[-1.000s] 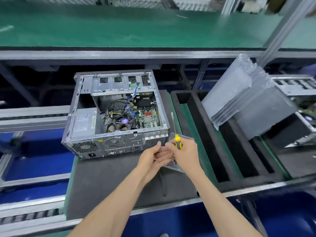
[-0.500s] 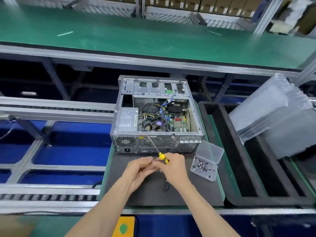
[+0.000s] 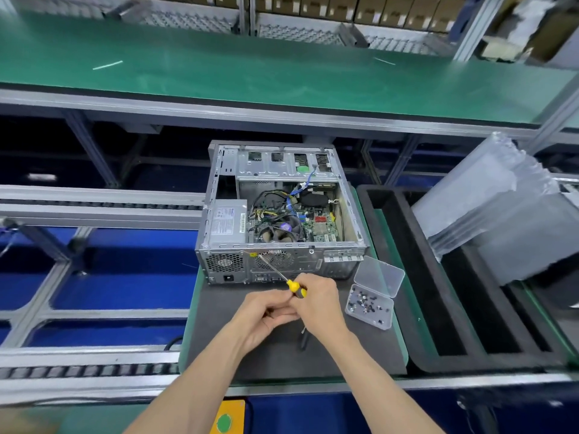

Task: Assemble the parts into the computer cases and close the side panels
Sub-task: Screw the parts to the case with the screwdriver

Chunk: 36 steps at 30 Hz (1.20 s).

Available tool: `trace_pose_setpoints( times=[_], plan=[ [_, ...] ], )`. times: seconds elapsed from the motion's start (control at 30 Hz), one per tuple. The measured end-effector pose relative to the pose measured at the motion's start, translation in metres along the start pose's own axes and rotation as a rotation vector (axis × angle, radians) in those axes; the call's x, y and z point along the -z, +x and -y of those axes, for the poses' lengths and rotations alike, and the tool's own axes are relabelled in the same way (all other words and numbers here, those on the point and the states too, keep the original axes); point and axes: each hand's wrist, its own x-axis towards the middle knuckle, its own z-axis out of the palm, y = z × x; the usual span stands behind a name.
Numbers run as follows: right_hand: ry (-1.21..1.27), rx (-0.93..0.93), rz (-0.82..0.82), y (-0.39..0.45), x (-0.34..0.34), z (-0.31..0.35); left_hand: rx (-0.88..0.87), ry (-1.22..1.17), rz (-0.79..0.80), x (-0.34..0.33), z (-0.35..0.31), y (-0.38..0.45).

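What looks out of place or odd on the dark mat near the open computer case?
Nothing is spilled or damaged. The small clear plastic screw box lies open, lid tilted up, screws inside.

1 open PC case [image 3: 275,211], 1 screwdriver [image 3: 282,274], 1 screw box [image 3: 371,303], 2 hands, approx 4 bubble bags [image 3: 488,195].

Factory assembly line. Green-topped workbench [image 3: 282,73] across frame top; roller conveyor rails [image 3: 94,211] at left. Stacked cartons [image 3: 360,7] upper right.
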Motion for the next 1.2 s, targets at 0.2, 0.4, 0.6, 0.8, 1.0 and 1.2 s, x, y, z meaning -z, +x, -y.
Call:
trace_pose_setpoints(
  times=[0.2, 0.4, 0.6, 0.8, 1.0, 1.2],
  plan=[
    [0.008, 0.047, 0.056, 0.000, 0.001, 0.003, 0.064, 0.027, 0.010, 0.001, -0.011, 0.001],
    [0.187, 0.046, -0.045, -0.003, -0.002, 0.002, -0.114, -0.315, -0.285, 0.004, -0.015, 0.007],
    [0.145, 0.025, 0.030, -0.012, -0.007, -0.003, -0.225, -0.488, -0.261, 0.002, -0.020, 0.007],
    [0.150, -0.004, 0.023, -0.017, -0.007, -0.004, -0.270, -0.485, -0.266, 0.000, -0.022, 0.008],
    [0.184, -0.024, 0.029, -0.019, -0.006, -0.006, -0.277, -0.429, -0.268, -0.002, -0.024, 0.008],
    [0.114, 0.007, 0.003, -0.022, -0.003, -0.007, -0.309, -0.197, -0.313, -0.002, -0.027, 0.006]
  ],
)
